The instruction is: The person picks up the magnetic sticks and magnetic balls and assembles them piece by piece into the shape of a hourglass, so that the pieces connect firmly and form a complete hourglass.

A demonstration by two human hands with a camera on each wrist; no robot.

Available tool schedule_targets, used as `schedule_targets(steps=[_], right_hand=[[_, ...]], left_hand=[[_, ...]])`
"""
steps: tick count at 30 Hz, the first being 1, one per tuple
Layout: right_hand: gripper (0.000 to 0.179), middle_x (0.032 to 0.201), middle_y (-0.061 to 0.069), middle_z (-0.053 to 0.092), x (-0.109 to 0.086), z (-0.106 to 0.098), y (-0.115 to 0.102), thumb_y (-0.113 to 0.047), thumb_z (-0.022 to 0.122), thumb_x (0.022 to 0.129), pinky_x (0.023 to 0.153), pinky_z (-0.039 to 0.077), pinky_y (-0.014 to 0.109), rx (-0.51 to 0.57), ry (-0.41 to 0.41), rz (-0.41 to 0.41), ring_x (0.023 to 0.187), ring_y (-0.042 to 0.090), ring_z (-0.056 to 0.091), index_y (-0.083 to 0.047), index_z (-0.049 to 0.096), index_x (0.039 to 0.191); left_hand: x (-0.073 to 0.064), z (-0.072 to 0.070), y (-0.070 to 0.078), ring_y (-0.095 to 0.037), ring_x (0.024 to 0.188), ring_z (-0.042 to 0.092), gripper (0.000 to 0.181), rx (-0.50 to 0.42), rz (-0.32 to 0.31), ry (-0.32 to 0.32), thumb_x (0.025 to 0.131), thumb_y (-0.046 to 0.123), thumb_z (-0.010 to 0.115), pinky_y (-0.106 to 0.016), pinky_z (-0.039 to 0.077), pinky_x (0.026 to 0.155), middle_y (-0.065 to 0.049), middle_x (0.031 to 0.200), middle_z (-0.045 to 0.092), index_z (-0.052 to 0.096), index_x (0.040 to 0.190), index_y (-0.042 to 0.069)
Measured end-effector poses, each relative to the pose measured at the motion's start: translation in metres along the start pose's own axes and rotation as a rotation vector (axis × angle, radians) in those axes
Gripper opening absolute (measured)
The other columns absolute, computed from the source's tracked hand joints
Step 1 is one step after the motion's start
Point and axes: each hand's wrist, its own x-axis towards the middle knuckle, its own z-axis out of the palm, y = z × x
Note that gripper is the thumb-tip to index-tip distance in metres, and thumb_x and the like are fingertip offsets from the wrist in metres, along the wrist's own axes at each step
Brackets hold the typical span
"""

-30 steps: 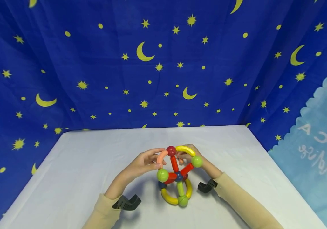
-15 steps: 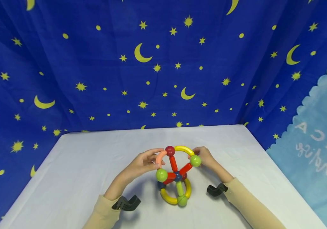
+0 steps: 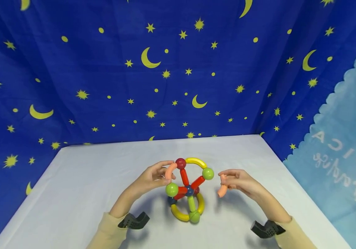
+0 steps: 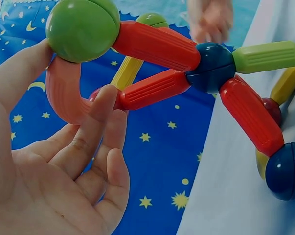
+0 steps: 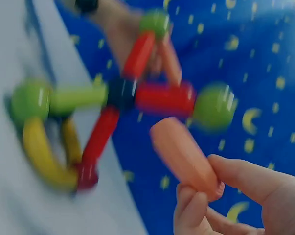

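Observation:
A toy structure of rods and balls stands on the white table, its red rods [image 3: 184, 177] meeting at a dark blue ball [image 3: 189, 190]. My left hand [image 3: 154, 175] pinches the curved salmon rod [image 4: 66, 93] between the green ball [image 4: 82, 29] and the red ball [image 3: 180, 163] at the structure's upper left. My right hand [image 3: 243, 182] is apart from the structure, to its right, and pinches a second curved salmon rod [image 5: 184, 156] between thumb and fingers. That rod's free end points down toward the table in the head view. A yellow curved rod [image 3: 197, 162] joins the red ball to another green ball [image 3: 208, 173].
Curved yellow rods [image 3: 179, 213] and a lower green ball [image 3: 194, 217] form the structure's base on the white table [image 3: 103, 166]. A blue curtain [image 3: 118, 69] with moons and stars hangs behind, and a light blue cloth [image 3: 349, 138] hangs at the right.
My right hand has come out from behind the structure and moved right and toward me, bringing the loose salmon rod along. My left hand keeps its grip on the structure.

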Motion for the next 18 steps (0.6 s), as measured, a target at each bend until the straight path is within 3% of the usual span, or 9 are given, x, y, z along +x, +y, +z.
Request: schedule_targets(steps=[3,8,14,18], right_hand=[[0.065,0.091,-0.007,0.068,-0.015,0.015,-0.018,-0.018,0.061,0.092,0.073,0.053,0.024,0.069,-0.030,-0.023,0.080,0.006,0.065,0.012,0.029,0.140],[0.071,0.087,-0.006,0.068,-0.022,0.038,-0.040,-0.015,0.059,0.093,0.067,0.051,0.021,0.150,-0.060,-0.063,0.072,0.006,0.064,0.007,0.017,0.146],[0.073,0.082,-0.006,0.071,-0.019,0.053,-0.048,-0.016,0.061,0.092,0.067,0.054,0.021,0.170,-0.060,-0.043,0.067,0.006,0.064,0.005,0.016,0.146],[0.071,0.081,-0.005,0.072,-0.016,0.059,-0.048,-0.016,0.059,0.093,0.069,0.056,0.021,0.207,-0.053,-0.030,0.069,0.006,0.066,0.007,0.016,0.144]], left_hand=[[0.001,-0.001,-0.001,-0.044,0.114,0.055,0.064,-0.002,0.013,-0.006,0.090,0.022,0.064,-0.048,0.046,0.098,-0.024,0.116,0.064,0.035,0.145,0.005],[0.000,-0.003,-0.002,-0.038,0.112,0.058,0.064,0.000,0.013,-0.008,0.091,0.021,0.063,-0.044,0.048,0.097,-0.025,0.117,0.063,0.033,0.145,0.004],[0.001,-0.002,-0.002,-0.034,0.111,0.059,0.063,-0.009,0.010,-0.012,0.092,0.020,0.061,-0.044,0.048,0.097,-0.025,0.117,0.063,0.033,0.145,0.004],[0.001,-0.002,-0.002,-0.024,0.108,0.061,0.062,0.005,0.004,-0.007,0.092,0.021,0.062,-0.047,0.046,0.098,-0.024,0.116,0.064,0.035,0.145,0.006]])
